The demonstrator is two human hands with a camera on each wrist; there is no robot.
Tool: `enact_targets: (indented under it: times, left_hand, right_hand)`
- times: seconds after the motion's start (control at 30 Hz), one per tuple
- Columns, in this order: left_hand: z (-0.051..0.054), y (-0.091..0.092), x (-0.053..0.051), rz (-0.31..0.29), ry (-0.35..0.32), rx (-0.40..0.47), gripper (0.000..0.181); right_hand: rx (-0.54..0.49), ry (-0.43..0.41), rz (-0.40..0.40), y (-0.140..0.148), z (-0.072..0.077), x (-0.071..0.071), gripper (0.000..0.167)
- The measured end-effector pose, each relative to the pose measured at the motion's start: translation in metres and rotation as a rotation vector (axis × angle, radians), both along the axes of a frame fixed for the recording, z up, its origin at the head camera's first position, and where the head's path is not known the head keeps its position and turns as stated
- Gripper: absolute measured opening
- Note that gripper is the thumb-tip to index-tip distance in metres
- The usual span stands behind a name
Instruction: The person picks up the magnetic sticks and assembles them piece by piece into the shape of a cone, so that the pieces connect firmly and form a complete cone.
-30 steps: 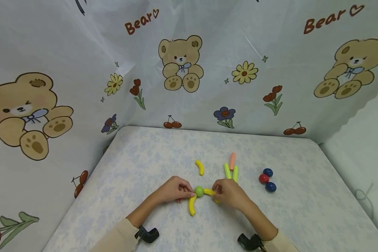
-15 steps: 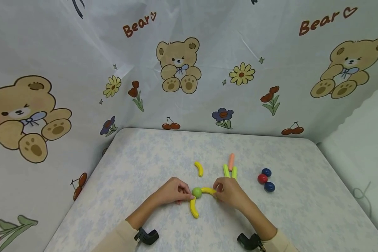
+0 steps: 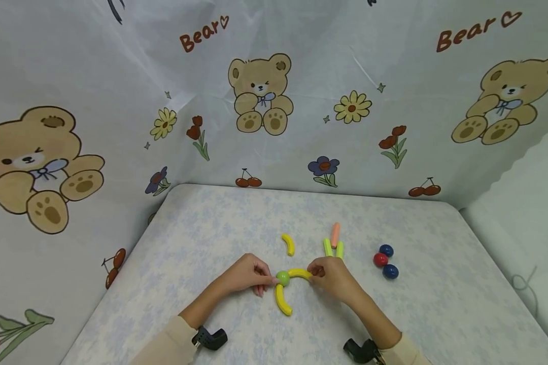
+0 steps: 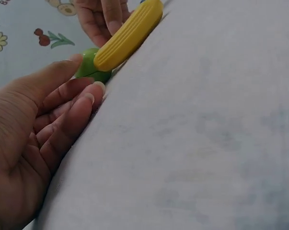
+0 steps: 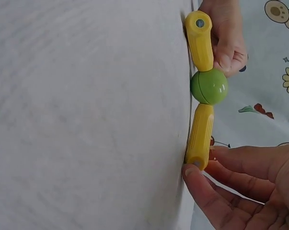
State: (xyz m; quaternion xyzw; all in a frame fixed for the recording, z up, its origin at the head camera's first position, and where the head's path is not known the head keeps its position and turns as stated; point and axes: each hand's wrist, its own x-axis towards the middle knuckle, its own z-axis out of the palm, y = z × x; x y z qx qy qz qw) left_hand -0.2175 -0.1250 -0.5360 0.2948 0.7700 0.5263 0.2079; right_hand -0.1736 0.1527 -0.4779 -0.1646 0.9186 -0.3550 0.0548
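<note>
A green ball (image 3: 283, 277) on the table has two curved yellow magnetic rods joined to it. The lower yellow rod (image 3: 282, 300) runs toward the front, with a round metal spot on its free end (image 5: 200, 23). My left hand (image 3: 248, 274) holds the ball at its left side, the thumb and fingers around it in the left wrist view. To the right extends the other yellow rod (image 3: 298, 272); my right hand (image 3: 333, 278) pinches its outer end between thumb and finger (image 5: 197, 184).
Behind the hands lies a loose curved yellow rod (image 3: 288, 244). An orange rod (image 3: 335, 235) touches or nearly touches two light green rods (image 3: 328, 247), partly behind the right hand. Farther right sit a red ball (image 3: 381, 259) and two blue balls (image 3: 390, 271). A bear-print cloth (image 3: 265, 157) hangs behind the table.
The green ball and the right-hand rod have shifted slightly left. The lower rod's free end has swung to the right. My left thumb has moved up from the rod joint to the ball's side.
</note>
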Motion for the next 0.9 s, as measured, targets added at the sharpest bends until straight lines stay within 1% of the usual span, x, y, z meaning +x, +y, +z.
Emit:
enact_targets:
  times: [0.07, 0.1, 0.23, 0.27, 0.3, 0.37, 0.47, 0.53, 0.73, 0.9]
  left_hand:
    - [-0.0001, -0.0021, -0.0016, 0.012, -0.011, 0.033, 0.028]
    - [-0.0001, -0.0027, -0.0022, 0.032, -0.008, 0.048, 0.029]
    - [-0.0015, -0.0019, -0.0034, 0.16, 0.01, 0.099, 0.026]
    - [-0.0025, -0.0013, -0.0032, 0.181, 0.023, 0.103, 0.023]
    - [-0.0043, -0.0007, -0.0029, 0.189, 0.035, 0.103, 0.021]
    - [-0.0066, 0.0003, -0.0014, 0.16, 0.069, 0.106, 0.019]
    - [-0.0088, 0.0016, 0.0004, 0.075, 0.129, 0.104, 0.02]
    - [-0.0087, 0.002, 0.0009, 0.04, 0.151, 0.113, 0.021]
    - [-0.0083, 0.0003, -0.002, 0.012, 0.174, 0.11, 0.017]
    - [-0.0087, -0.0021, -0.0059, -0.003, 0.196, 0.077, 0.018]
  right_hand:
    - [-0.009, 0.013, 0.011, 0.0002, -0.0006, -0.0008, 0.012]
    - [-0.014, 0.018, 0.017, 0.0002, -0.0007, -0.0013, 0.011]
    - [-0.036, -0.001, 0.031, -0.0004, -0.0019, -0.0025, 0.01]
    - [-0.041, -0.013, 0.03, -0.0006, -0.0023, -0.0023, 0.01]
    - [-0.047, -0.026, 0.03, -0.0008, -0.0024, -0.0015, 0.01]
    - [-0.059, -0.052, 0.032, -0.0006, -0.003, 0.0008, 0.011]
    - [-0.087, -0.082, 0.032, 0.0006, -0.0034, 0.0039, 0.012]
    - [-0.107, -0.089, 0.036, 0.0018, -0.004, 0.0047, 0.012]
    - [-0.165, -0.091, 0.036, 0.0024, -0.0061, 0.0025, 0.015]
    - [-0.186, -0.095, 0.057, 0.002, -0.0078, -0.0006, 0.017]
